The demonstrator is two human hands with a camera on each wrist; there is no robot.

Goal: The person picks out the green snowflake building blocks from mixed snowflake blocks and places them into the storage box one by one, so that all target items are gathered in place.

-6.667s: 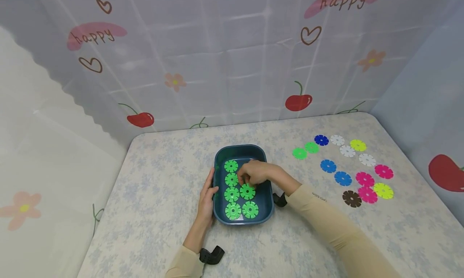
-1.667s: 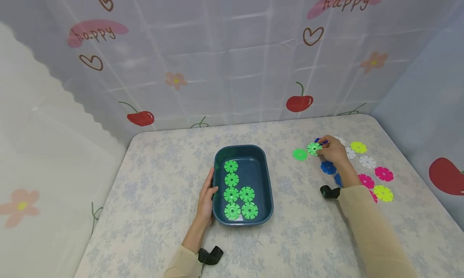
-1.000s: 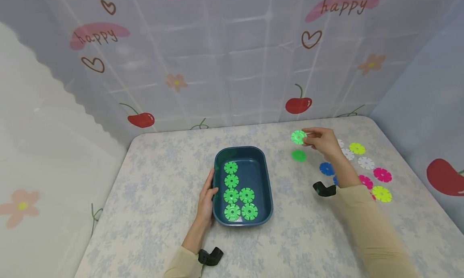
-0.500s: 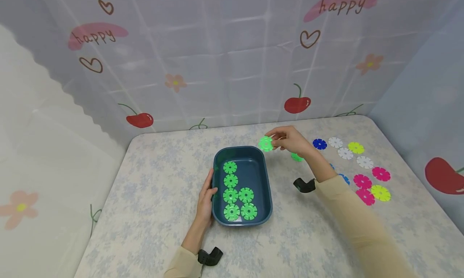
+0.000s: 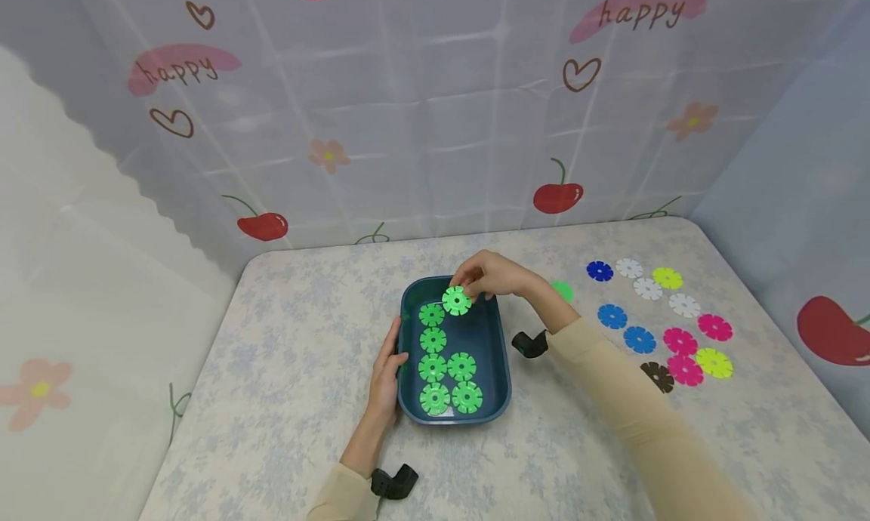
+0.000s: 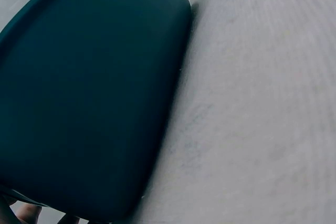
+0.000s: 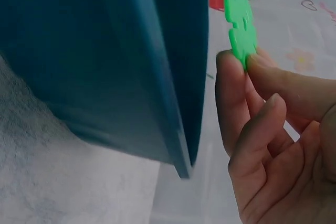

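A dark blue tray stands mid-table with several green snowflake discs laid flat in it. My right hand pinches another green disc above the tray's far end. The right wrist view shows that disc edge-on between thumb and fingertips, beside the tray wall. My left hand rests with straight fingers against the tray's left side. The left wrist view is filled by the tray's outer wall and the tablecloth.
One green disc lies on the table right of the tray. Further right lie several discs: blue, white, yellow, pink and brown. A patterned curtain closes the back and sides.
My right hand picked a green disc from the right-hand group, lifted it and carried it left; it is now over the tray's far end. The left hand has stayed on the tray.
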